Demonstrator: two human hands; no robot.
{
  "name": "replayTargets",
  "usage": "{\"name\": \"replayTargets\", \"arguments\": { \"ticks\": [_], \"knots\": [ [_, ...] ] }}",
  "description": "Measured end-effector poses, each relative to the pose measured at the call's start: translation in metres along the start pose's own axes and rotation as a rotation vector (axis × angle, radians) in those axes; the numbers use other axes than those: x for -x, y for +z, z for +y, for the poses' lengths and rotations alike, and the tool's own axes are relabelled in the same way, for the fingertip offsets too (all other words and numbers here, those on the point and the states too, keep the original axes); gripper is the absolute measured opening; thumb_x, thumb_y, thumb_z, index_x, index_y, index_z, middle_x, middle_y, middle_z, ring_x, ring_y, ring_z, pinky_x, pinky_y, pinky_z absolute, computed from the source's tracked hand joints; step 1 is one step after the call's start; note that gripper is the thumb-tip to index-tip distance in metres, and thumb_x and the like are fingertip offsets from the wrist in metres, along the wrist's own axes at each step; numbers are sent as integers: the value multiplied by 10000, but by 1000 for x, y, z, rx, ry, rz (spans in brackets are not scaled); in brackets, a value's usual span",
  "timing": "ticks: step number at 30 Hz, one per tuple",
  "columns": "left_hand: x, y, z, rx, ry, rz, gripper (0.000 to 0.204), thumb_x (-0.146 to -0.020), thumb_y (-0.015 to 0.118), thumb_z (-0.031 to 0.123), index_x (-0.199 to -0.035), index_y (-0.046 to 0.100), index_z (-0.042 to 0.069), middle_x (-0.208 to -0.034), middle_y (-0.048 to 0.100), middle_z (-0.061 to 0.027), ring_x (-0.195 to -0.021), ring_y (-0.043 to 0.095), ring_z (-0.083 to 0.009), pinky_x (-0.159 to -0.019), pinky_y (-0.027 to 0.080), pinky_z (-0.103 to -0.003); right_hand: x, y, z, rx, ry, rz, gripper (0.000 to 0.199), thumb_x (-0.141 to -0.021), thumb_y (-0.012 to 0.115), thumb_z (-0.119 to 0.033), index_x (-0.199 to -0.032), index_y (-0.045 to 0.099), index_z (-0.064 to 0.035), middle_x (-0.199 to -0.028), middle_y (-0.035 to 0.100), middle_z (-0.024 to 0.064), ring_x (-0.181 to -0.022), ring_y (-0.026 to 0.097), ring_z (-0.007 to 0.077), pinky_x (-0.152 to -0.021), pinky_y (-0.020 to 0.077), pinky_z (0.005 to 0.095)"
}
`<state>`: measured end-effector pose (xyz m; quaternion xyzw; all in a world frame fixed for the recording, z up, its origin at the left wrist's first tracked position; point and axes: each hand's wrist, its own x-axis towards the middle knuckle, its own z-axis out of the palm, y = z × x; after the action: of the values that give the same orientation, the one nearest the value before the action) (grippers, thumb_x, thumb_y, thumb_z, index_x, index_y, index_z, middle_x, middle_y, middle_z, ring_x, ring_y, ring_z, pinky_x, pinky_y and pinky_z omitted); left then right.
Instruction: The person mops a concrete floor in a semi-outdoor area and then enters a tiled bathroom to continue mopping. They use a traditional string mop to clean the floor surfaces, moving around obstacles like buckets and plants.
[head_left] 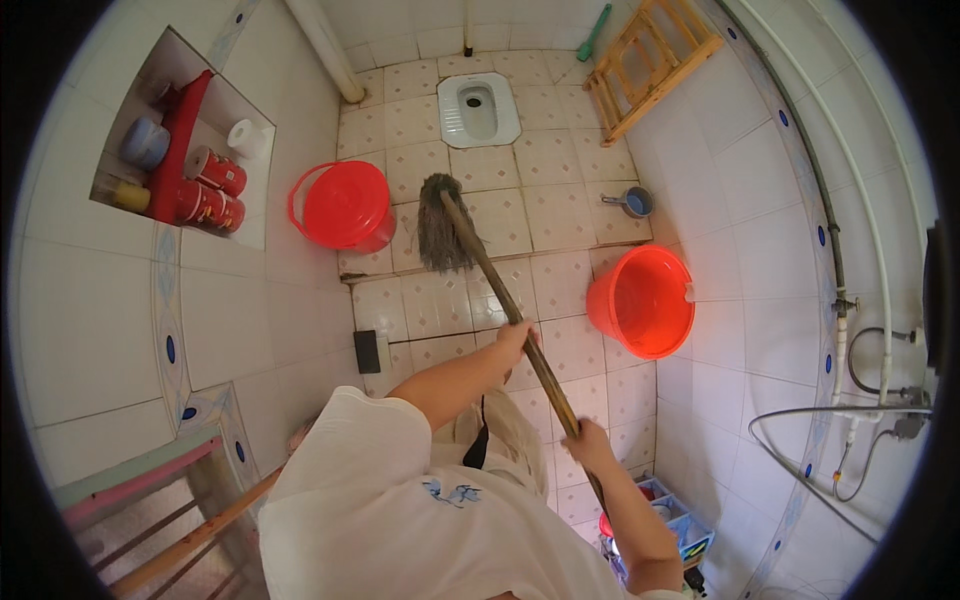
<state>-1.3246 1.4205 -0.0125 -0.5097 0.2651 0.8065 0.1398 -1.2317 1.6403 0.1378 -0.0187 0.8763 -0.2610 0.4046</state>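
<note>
I hold a mop with a long wooden handle (500,290) in both hands. My left hand (514,341) grips the handle near its middle. My right hand (586,440) grips it lower down, closer to my body. The grey stringy mop head (440,232) rests on the tiled floor (560,215) ahead of me, between two red buckets. My white shirt fills the lower middle of the view.
A red bucket (342,205) stands left of the mop head, another red bucket (642,300) at the right. A squat toilet (478,108), a wooden stool (650,62) and a small blue scoop (632,203) lie further ahead. A wall niche (185,150) holds red containers.
</note>
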Motion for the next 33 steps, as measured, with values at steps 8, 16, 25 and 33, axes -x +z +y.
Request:
{"name": "replayTargets", "arguments": {
  "ticks": [8,16,25,33],
  "knots": [
    [-15,22,41,-174,182,-44,238,-721,603,120,-900,481,22,-714,521,-84,-589,538,-197,-479,465,-340,-187,-39,-113,-676,158,-553,349,-756,639,-140,-1018,465,13,-763,558,101,-634,572,167,-540,496,273],
    [-37,63,158,-168,139,91,416,-725,606,181,-1041,390,17,-848,511,-109,-705,533,-206,-547,468,-353,-198,-103,-215,-930,349,-677,148,-760,616,-77,-815,483,-43,-666,467,22,-542,448,80,-406,336,184],
    [-86,56,356,-300,153,122,368,-698,611,154,-974,409,17,-761,519,-87,-636,553,-206,-507,481,-343,-320,-92,-361,-996,362,-657,145,-776,595,-85,-723,463,-58,-642,453,16,-516,422,82,-404,327,196],
    [-191,92,521,-111,193,-63,221,-725,616,149,-851,464,49,-726,514,-66,-618,544,-188,-556,481,-350,-473,-153,-491,-764,311,-667,186,-765,602,-22,-717,425,-50,-618,440,39,-465,409,94,-371,323,216]
  ]
}}
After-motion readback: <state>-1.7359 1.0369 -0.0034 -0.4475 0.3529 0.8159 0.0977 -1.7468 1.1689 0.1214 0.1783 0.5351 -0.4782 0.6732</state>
